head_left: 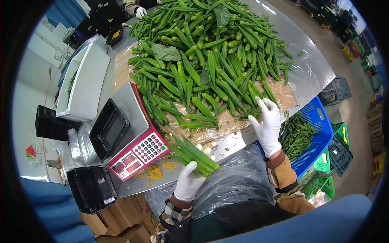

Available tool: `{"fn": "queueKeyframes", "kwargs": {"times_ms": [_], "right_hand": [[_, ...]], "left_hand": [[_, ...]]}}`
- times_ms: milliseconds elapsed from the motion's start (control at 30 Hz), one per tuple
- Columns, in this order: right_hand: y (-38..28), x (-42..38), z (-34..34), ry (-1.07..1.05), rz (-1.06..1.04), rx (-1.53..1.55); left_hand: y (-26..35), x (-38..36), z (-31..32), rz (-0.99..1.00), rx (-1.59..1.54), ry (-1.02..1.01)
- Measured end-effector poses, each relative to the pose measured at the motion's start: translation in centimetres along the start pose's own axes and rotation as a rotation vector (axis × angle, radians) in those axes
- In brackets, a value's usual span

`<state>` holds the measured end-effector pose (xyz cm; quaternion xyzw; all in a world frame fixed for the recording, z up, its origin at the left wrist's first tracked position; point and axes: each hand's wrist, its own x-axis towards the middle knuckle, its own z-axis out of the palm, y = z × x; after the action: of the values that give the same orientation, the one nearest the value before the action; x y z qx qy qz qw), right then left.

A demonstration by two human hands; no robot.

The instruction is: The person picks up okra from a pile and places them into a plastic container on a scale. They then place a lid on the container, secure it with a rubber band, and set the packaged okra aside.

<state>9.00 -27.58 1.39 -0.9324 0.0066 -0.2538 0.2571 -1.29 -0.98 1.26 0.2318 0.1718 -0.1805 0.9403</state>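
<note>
A small bunch of okra pods [194, 158] is gripped in my white-gloved left hand [189, 182], above the table's near edge and right of the scale. My right hand [268, 126], also gloved in white, is at the near right edge of the large okra pile [214, 60]. Its thumb and fingers are apart, with no pod visible between them. Left of the pile stands a red and grey weighing scale [139, 156], and a black plastic tray [108, 128] rests on its platform.
Yellow rubber bands [153, 173] lie beside the scale. A blue crate [314, 139] holding okra stands at the right, with green crates [320, 186] beyond. Black trays [90, 188] are stacked at the left near a white foam box [83, 81]. Another person's gloved hand [141, 12] shows across the table.
</note>
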Motion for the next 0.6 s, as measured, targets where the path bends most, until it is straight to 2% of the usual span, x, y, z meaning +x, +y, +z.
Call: {"fn": "queueKeyframes", "kwargs": {"times_ms": [33,133,200,267,400,533,567,600], "right_hand": [[0.8,0.2,0.0,0.014,-0.029,-0.110],[4.5,-0.3,1.0,-0.089,0.083,0.093],[5.2,0.0,0.8,0.071,0.041,0.067],[5.5,0.5,0.0,0.048,0.291,0.190],[7.6,0.6,-0.2,0.038,0.294,0.237],[9.6,1.1,-1.0,0.068,0.691,0.788],[10.9,1.1,-1.2,0.037,0.849,1.001],[11.1,1.1,-1.5,0.043,0.885,1.214]], "left_hand": [[0.1,-0.2,0.4,0.001,0.025,-0.037],[0.2,-0.4,0.4,-0.043,0.061,-0.153],[0.2,-0.5,0.5,-0.071,0.066,-0.203],[0.1,-0.3,0.8,-0.088,0.067,-0.228],[-0.3,0.1,0.7,-0.164,0.046,-0.285],[-0.2,-0.1,1.2,-0.163,0.068,-0.254],[-0.2,-0.1,1.1,-0.169,0.066,-0.254],[-0.2,-0.1,1.1,-0.162,0.068,-0.254]]}}
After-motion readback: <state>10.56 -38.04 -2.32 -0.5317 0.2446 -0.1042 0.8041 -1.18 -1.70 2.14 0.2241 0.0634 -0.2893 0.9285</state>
